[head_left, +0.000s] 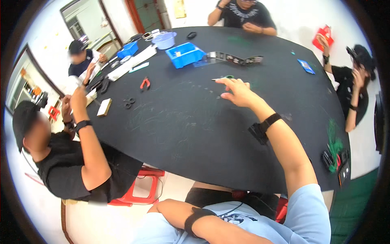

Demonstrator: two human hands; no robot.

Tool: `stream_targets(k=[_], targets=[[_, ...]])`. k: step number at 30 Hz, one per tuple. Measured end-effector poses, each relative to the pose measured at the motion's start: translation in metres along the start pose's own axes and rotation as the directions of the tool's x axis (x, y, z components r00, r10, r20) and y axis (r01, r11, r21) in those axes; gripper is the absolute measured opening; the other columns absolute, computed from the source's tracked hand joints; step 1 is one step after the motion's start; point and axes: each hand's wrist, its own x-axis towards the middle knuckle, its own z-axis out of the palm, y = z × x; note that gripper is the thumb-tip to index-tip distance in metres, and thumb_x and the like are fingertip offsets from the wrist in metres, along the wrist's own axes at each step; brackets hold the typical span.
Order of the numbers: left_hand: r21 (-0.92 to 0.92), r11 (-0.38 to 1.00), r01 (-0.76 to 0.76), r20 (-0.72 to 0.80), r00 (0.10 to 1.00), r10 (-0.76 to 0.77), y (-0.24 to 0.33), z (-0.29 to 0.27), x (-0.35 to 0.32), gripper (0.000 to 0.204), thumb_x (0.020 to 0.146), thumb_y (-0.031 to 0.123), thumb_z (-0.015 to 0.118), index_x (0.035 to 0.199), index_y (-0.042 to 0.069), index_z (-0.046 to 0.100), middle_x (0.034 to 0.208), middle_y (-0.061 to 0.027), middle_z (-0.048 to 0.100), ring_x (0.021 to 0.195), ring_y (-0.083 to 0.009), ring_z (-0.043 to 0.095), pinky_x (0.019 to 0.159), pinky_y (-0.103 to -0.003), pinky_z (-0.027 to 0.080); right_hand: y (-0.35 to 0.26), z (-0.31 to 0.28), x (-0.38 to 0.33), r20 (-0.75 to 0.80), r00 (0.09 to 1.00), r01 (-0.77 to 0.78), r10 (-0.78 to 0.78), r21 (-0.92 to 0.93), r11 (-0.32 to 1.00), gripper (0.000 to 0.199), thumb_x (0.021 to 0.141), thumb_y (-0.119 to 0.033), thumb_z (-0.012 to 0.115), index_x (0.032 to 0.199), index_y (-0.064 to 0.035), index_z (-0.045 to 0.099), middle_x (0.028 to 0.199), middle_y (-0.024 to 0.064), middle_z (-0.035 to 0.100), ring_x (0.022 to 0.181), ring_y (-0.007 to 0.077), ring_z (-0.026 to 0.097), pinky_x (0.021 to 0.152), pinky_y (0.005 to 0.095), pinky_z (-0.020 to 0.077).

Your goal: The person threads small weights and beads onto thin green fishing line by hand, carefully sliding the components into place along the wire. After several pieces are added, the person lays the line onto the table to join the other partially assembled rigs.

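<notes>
My right arm stretches over the black table, with a black strap and a small black device on the wrist. My right hand is open, its index finger extended and thumb apart; nothing shows between the fingers. Just beyond the fingertips lies a small tool with a green handle and a thin pale tip; its exact kind is partly hidden. My left forearm, banded in black, is bent across my body at the lower edge. The left hand itself is out of the picture.
Several co-workers sit around the table. A blue bin, a dark patterned strip, red-handled pliers, dark scissors and a blue packet lie on it. Green strands lie at the right edge.
</notes>
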Motion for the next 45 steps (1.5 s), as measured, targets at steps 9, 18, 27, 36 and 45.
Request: stream_targets(k=[9,18,27,36,45], targets=[[-0.064,0.989,0.13,0.245,0.963,-0.111,-0.028,-0.003,0.029,0.019,0.084,0.019,0.059,0.097,0.004,0.061,0.1,-0.0139,0.06,0.086,-0.0297,0.06,0.07,-0.037,0.05,0.013,-0.026,-0.073,-0.074,0.995,0.084,-0.07,0.203,0.976,0.047,0.086,-0.029,0.063,0.13,-0.0225,0.047,0.104,0.0059,0.059,0.106,0.0278,0.053,0.087,0.0482,0.0388],[0.098,0.973,0.209,0.354,0.907,-0.23,-0.015,-0.014,0.035,0.027,0.087,0.029,0.058,0.1,0.005,0.059,0.103,-0.0157,0.059,0.086,-0.0311,0.061,0.066,-0.037,0.051,0.106,-0.079,-0.151,-0.245,0.968,-0.004,0.06,0.226,0.974,0.023,0.085,-0.018,0.063,0.105,-0.007,0.066,0.091,0.0096,0.066,0.086,0.0218,0.063,0.079,0.0352,0.0497],[-0.054,0.977,-0.207,0.192,0.958,0.213,0.02,-0.026,0.021,0.021,0.096,0.016,0.049,0.104,0.002,0.061,0.097,-0.0173,0.06,0.084,-0.0325,0.06,0.069,-0.038,0.049,0.238,-0.08,-0.192,-0.269,0.738,-0.628,0.618,0.058,0.776,0.022,0.081,-0.024,0.068,0.102,-0.0212,0.069,0.108,0.0119,0.064,0.108,0.0293,0.056,0.091,0.0429,0.0467],[-0.004,0.998,-0.063,0.202,0.977,0.062,0.031,-0.021,0.001,0.022,0.097,0.017,0.047,0.092,0.003,0.063,0.093,-0.0167,0.059,0.077,-0.0304,0.059,0.059,-0.034,0.047,0.227,-0.063,-0.18,-0.332,0.697,-0.682,0.635,-0.034,0.73,0.011,0.081,-0.023,0.069,0.089,-0.0162,0.066,0.107,0.0096,0.056,0.105,0.0306,0.048,0.091,0.0427,0.0413],[-0.095,0.995,0.008,0.341,0.94,0.025,0.026,-0.028,-0.013,0.024,0.097,0.021,0.05,0.096,0.001,0.063,0.1,-0.0172,0.06,0.087,-0.0324,0.061,0.073,-0.037,0.051,0.187,-0.084,-0.181,-0.309,0.712,-0.659,0.63,0.014,0.752,0.014,0.087,-0.021,0.06,0.095,-0.0126,0.065,0.101,0.0102,0.062,0.103,0.0306,0.053,0.086,0.0441,0.0441]])
